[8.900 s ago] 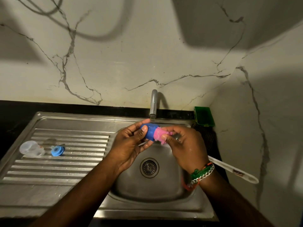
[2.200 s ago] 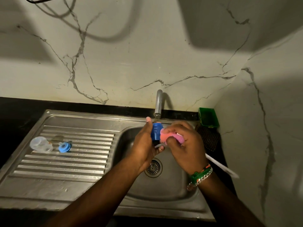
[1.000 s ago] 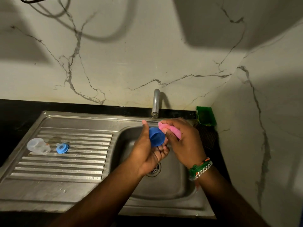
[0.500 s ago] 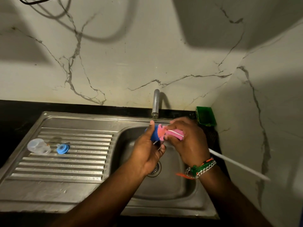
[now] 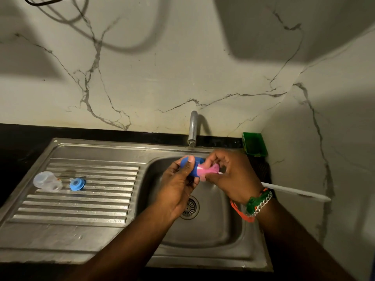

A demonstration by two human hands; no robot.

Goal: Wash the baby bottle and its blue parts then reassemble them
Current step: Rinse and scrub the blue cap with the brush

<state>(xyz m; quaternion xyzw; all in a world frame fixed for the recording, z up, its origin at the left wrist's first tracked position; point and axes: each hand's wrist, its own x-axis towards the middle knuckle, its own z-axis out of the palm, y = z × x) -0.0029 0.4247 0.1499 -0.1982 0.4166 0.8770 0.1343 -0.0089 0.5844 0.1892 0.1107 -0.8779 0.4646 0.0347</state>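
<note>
Gripping the blue cap (image 5: 192, 166) over the sink basin (image 5: 213, 236) in our left hand (image 5: 178, 185), its axis lying level, mouth facing right, our right hand (image 5: 233, 175) pinching the pink brush (image 5: 209, 171) into it, white handle trailing right.

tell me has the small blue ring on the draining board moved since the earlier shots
No. The small blue plastic ring lies on the same ridges of the steel draining board, just right of the clear plastic bottle, as before; only the head camera shifted.

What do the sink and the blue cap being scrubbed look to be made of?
Sink: probably stainless steel, a brushed grey surface with dull reflections. Blue cap: likely plastic, judging by its opaque uniform colour and smooth moulded shape.
</note>
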